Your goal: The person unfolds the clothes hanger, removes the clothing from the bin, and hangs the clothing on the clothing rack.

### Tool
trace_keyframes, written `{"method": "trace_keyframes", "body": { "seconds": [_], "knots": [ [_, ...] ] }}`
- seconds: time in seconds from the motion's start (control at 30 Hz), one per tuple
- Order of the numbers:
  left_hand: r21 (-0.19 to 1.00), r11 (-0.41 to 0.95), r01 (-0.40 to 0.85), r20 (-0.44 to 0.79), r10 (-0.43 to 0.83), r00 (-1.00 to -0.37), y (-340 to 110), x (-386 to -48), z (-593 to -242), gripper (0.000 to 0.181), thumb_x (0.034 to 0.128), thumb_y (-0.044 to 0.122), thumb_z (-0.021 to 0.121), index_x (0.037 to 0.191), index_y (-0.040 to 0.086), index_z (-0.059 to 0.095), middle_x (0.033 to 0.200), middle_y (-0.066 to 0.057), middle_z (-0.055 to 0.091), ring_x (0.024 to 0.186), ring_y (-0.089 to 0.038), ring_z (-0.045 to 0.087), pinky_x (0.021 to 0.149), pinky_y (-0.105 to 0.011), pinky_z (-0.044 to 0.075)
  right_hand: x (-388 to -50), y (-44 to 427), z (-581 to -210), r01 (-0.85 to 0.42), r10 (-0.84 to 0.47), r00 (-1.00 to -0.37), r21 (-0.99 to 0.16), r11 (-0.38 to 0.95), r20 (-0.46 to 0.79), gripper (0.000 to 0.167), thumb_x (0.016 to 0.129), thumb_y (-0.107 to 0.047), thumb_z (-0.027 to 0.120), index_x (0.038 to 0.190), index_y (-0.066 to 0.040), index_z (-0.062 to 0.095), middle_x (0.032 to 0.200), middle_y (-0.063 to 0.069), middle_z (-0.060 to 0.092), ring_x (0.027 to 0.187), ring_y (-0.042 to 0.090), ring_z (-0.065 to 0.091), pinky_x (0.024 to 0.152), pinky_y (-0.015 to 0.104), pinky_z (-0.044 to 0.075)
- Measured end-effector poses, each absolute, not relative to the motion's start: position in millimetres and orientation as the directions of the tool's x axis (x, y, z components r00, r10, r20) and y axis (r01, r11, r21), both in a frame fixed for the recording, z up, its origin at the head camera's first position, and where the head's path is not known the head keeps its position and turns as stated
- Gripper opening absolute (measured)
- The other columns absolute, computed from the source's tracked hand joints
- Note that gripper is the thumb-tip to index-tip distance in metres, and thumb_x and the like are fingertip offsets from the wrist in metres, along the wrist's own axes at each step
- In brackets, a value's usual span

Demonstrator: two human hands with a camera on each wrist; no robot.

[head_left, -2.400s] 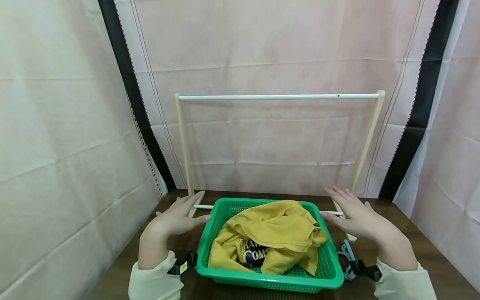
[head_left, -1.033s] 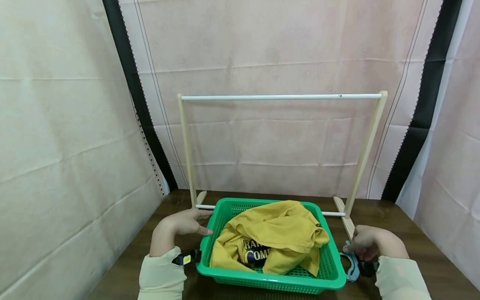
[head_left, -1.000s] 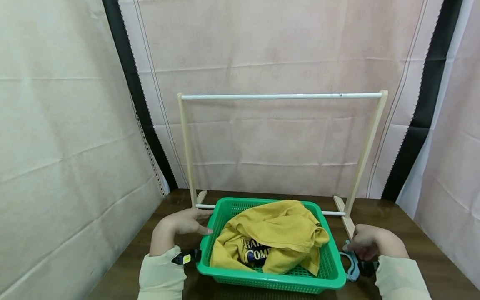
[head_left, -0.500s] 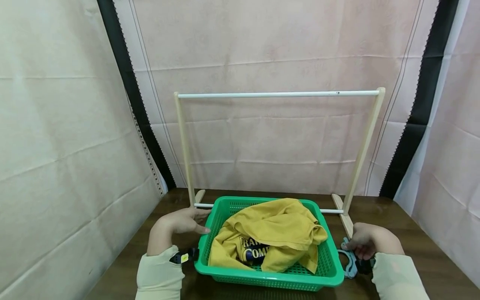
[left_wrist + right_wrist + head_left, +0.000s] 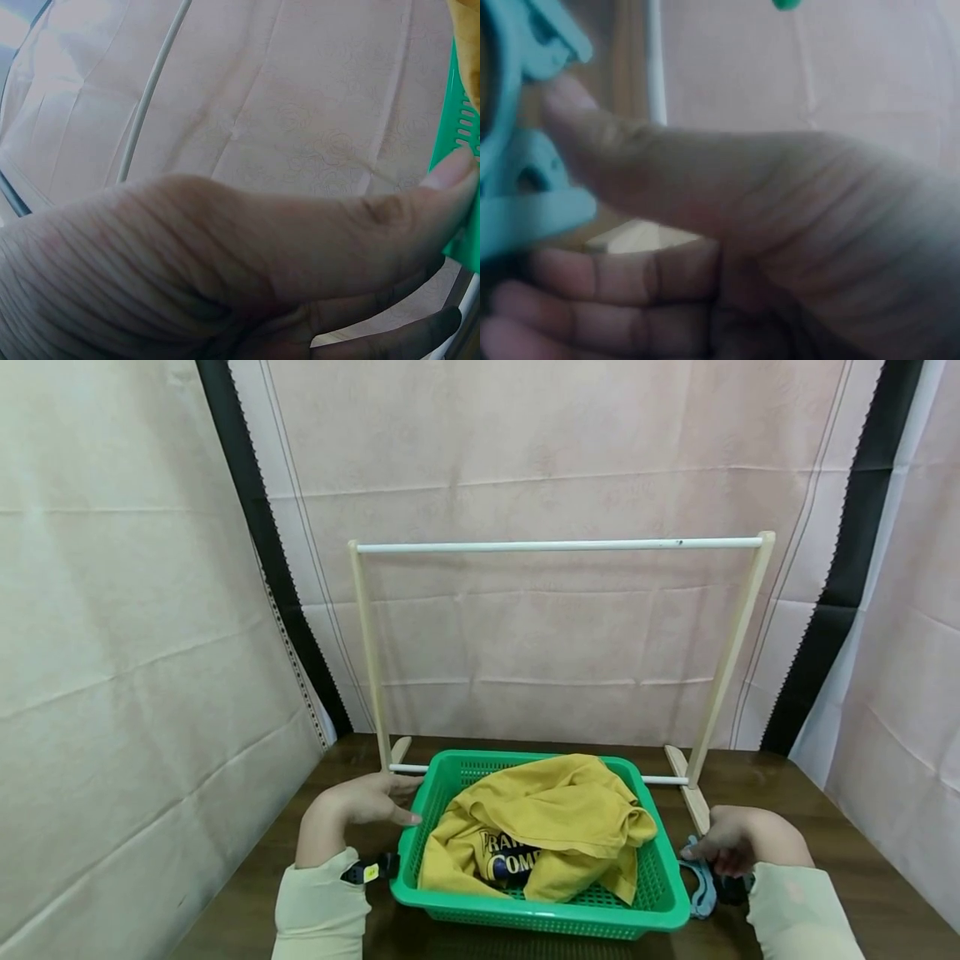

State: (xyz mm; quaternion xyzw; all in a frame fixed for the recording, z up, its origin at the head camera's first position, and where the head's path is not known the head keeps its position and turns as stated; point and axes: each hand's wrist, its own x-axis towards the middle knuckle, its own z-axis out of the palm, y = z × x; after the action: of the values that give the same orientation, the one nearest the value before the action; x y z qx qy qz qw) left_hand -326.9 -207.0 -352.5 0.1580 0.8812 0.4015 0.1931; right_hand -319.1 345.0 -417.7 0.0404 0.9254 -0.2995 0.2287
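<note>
A yellow printed garment point(image 5: 555, 827) lies bunched in a green plastic basket point(image 5: 540, 912). My left hand point(image 5: 360, 802) is at the basket's left side, its thumb touching the rim and its other fingers stretched loosely along the outside, as the left wrist view also shows. To the right of the basket, my right hand point(image 5: 746, 839) has its fingers curled and pinches a light-blue plastic hanger point(image 5: 703, 893), apparently folded, with clip-like parts. Close up in the right wrist view, the thumb lies against the blue hanger point(image 5: 532, 217); where the fingertips meet it is dark and blurred.
Behind the basket stands a cream rack with a white top bar point(image 5: 555, 546) and a low crossbar. Its right foot point(image 5: 688, 793) reaches forward near my right hand. Pale cloth walls point(image 5: 555, 635) enclose the brown table point(image 5: 780, 785).
Both hands were spread above the basket's sides. The left came down to the rim; the right moved down to the blue hanger and curled its fingers. Over the last second the hands barely move.
</note>
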Motion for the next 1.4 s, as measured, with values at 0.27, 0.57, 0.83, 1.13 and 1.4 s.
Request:
{"method": "trace_keyframes", "body": {
  "seconds": [0.27, 0.57, 0.83, 1.13, 1.4],
  "knots": [
    [0.757, 0.64, 0.131, -0.211, 0.429, -0.878, -205, -328, -349, 0.078, 0.089, 0.018, 0.078, 0.154, 0.005, 0.038, 0.154, -0.016, 0.043, 0.139, -0.034, 0.045, 0.111, -0.055, 0.035, -321, 340, -415, 0.178, -0.073, -0.883, -0.476, 0.862, -0.463, 0.028, 0.083, -0.024, 0.085, 0.082, -0.001, 0.069, 0.075, 0.011, 0.066, 0.066, 0.021, 0.065, 0.063, 0.032, 0.057],
    [0.753, 0.642, 0.144, -0.206, 0.438, -0.875, -207, -328, -351, 0.078, 0.0895, 0.019, 0.078, 0.155, 0.004, 0.038, 0.155, -0.016, 0.042, 0.139, -0.035, 0.043, 0.111, -0.055, 0.035, -321, 343, -418, 0.184, -0.082, -0.88, -0.495, 0.849, -0.467, 0.022, 0.083, -0.02, 0.08, 0.078, -0.002, 0.068, 0.069, 0.008, 0.065, 0.06, 0.017, 0.061, 0.058, 0.028, 0.055],
    [0.763, 0.629, 0.149, -0.205, 0.455, -0.867, -208, -327, -352, 0.078, 0.0896, 0.018, 0.078, 0.155, 0.004, 0.037, 0.154, -0.017, 0.043, 0.138, -0.036, 0.045, 0.111, -0.054, 0.035, -322, 366, -429, 0.122, -0.253, -0.87, -0.682, 0.722, -0.423, 0.023, 0.088, -0.017, 0.069, 0.068, -0.01, 0.06, 0.061, -0.001, 0.057, 0.055, 0.01, 0.056, 0.053, 0.022, 0.049],
    [0.767, 0.622, 0.158, -0.206, 0.472, -0.857, -207, -327, -351, 0.078, 0.09, 0.017, 0.077, 0.155, 0.002, 0.036, 0.154, -0.019, 0.042, 0.14, -0.037, 0.042, 0.111, -0.055, 0.035, -323, 392, -413, -0.057, -0.463, -0.853, -0.84, 0.54, -0.24, 0.022, 0.099, -0.018, 0.064, 0.087, 0.001, 0.068, 0.077, 0.005, 0.066, 0.07, 0.017, 0.065, 0.065, 0.037, 0.059],
    [0.769, 0.62, 0.155, -0.204, 0.468, -0.859, -208, -325, -352, 0.077, 0.0897, 0.016, 0.078, 0.154, 0.002, 0.037, 0.154, -0.02, 0.042, 0.139, -0.037, 0.042, 0.111, -0.055, 0.036, -322, 386, -399, -0.13, -0.433, -0.885, -0.804, 0.58, -0.169, 0.026, 0.099, -0.02, 0.065, 0.091, 0.005, 0.067, 0.081, 0.007, 0.068, 0.072, 0.019, 0.066, 0.067, 0.039, 0.06]
  ]
}}
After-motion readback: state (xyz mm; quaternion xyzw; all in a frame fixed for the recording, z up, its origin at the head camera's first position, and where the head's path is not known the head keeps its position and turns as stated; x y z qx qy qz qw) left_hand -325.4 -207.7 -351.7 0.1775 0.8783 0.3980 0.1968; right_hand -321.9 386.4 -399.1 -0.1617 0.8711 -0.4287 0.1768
